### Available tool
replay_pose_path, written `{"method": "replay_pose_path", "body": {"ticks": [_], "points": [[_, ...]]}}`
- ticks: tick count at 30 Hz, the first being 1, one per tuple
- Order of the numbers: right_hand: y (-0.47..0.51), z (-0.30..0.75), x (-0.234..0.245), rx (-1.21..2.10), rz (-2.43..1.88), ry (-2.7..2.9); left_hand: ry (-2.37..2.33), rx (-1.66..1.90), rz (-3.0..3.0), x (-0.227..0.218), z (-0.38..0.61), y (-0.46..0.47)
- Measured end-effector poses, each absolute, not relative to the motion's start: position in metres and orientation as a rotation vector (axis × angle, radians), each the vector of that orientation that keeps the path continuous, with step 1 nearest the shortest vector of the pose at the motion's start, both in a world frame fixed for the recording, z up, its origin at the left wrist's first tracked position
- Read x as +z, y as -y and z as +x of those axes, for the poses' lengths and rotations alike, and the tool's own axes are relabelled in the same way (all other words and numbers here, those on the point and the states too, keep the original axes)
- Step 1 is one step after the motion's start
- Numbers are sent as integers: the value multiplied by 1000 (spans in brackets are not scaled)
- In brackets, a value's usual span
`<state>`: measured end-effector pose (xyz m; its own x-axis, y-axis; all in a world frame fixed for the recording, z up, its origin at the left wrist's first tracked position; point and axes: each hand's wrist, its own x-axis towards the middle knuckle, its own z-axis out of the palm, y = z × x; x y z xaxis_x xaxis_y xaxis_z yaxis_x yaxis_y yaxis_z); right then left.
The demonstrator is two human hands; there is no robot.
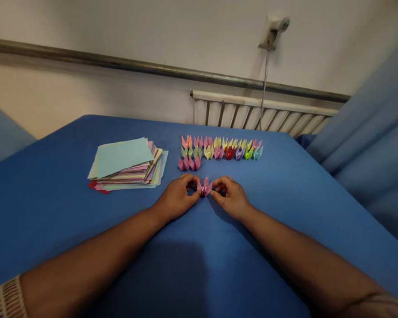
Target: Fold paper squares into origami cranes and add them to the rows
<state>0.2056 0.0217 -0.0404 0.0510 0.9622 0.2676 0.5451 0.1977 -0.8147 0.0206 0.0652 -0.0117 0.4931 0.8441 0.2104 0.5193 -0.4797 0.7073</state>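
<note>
We take the step in hand to be the last shaping of one pink origami crane (204, 187): it sits between our two hands, directly at twelve o'clock from our body, at or just above the blue table (275, 181) — we cannot tell whether its base touches. Our left hand (178, 196) has thumb and forefinger pinched on its nine o'clock side, and our right hand (230, 196) pinches the three o'clock side the same way, so the hands are apart with only the crane joining them. The next move, we judge, calls for a light, even pull on both sides, since thin folded paper could crease or tear. Counting from the held crane, we find two finished pink cranes (189, 164) in the front row at eleven o'clock; behind them, towards one o'clock, is a middle row (230, 153) of eight: two pale green, one yellow, one pink, one red, one purple, one lime and one light blue. The back row (198, 141) holds roughly as many, but its yellow ones overlap too much for us to give a firm number. Between nine and ten o'clock lies one paper stack (124, 159) — light blue on top, its sheets too many to count.
</note>
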Motion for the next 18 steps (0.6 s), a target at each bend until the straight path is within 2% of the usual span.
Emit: {"method": "replay_pose_path", "body": {"ticks": [18], "points": [[-18, 204, -34, 513, -1342, 1687, -997, 723, 2323, -4, 22, -60]]}}
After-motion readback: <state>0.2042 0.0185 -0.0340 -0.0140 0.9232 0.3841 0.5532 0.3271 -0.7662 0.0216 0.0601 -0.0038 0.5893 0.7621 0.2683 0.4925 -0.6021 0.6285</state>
